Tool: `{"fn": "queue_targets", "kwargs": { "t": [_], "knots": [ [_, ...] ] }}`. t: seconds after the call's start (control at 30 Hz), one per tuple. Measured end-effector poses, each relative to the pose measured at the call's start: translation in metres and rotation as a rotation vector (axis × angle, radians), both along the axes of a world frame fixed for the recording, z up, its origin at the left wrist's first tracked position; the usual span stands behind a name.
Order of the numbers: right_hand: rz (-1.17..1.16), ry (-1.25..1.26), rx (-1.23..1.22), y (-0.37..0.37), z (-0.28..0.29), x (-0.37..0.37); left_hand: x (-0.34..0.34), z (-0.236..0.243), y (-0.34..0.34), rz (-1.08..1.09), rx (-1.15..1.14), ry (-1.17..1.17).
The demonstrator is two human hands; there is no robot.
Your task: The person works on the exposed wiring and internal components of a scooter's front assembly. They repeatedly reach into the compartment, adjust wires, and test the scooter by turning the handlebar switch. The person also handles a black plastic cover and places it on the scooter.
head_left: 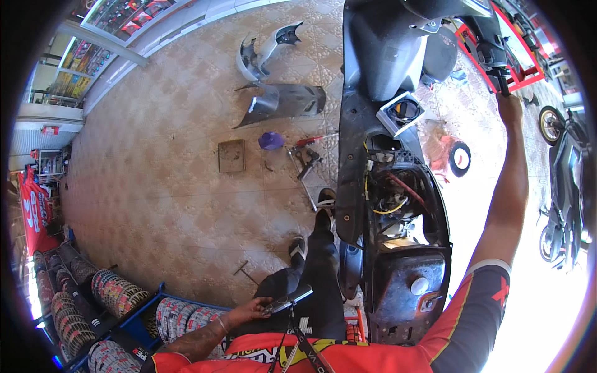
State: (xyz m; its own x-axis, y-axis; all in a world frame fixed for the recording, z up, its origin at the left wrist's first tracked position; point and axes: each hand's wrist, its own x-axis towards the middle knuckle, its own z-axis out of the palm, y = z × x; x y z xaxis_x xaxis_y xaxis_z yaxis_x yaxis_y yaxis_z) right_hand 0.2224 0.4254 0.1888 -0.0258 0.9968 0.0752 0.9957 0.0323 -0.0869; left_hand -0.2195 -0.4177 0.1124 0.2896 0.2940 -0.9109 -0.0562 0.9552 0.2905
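Observation:
My left hand (pixel 252 309) is closed on the near end of a flat, dark phone (pixel 289 299), held low above my lap. My right arm is stretched far forward. At its end, my right hand (pixel 510 109) grips the black handlebar grip (pixel 501 76) of a partly stripped scooter (pixel 348 155), though most of its fingers are hidden. The scooter's seat is off, leaving wires and the engine bay (pixel 398 199) exposed. Behind that bay sits a metal fuel tank (pixel 404 286) with a round cap. An open white box (pixel 401 114) with a dark coiled item rests on the scooter's floorboard.
Loose body panels (pixel 283 104), a purple object (pixel 271 141), a square tray (pixel 232 155) and tools (pixel 305 163) lie on the tiled floor. Tyres (pixel 118 292) fill a blue rack at lower left. A small wheel (pixel 459 159) and a parked motorcycle (pixel 564 180) are at right.

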Motion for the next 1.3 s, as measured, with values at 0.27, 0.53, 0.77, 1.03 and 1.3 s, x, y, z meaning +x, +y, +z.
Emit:
{"fn": "queue_targets", "kwargs": {
  "t": [0.27,0.53,0.77,1.03,1.3],
  "knots": [
    [-0.083,0.425,-0.231,-0.018,0.020,-0.010,-0.019,0.010,0.007,0.150,-0.026,-0.132],
    [-0.026,0.510,-0.211,-0.027,0.026,-0.017,-0.013,-0.014,0.021,-0.012,0.012,-0.160],
    [-0.024,0.449,-0.244,-0.035,0.030,-0.029,0.004,0.027,0.030,0.064,-0.155,-0.267],
    [-0.005,0.010,0.074,-0.061,0.065,-0.044,-0.006,-0.003,0.045,-0.075,0.072,-0.094],
    [-0.054,-0.110,0.142,-0.026,0.016,-0.047,0.007,-0.036,-0.021,-0.018,0.154,-0.153]
  ]
}}
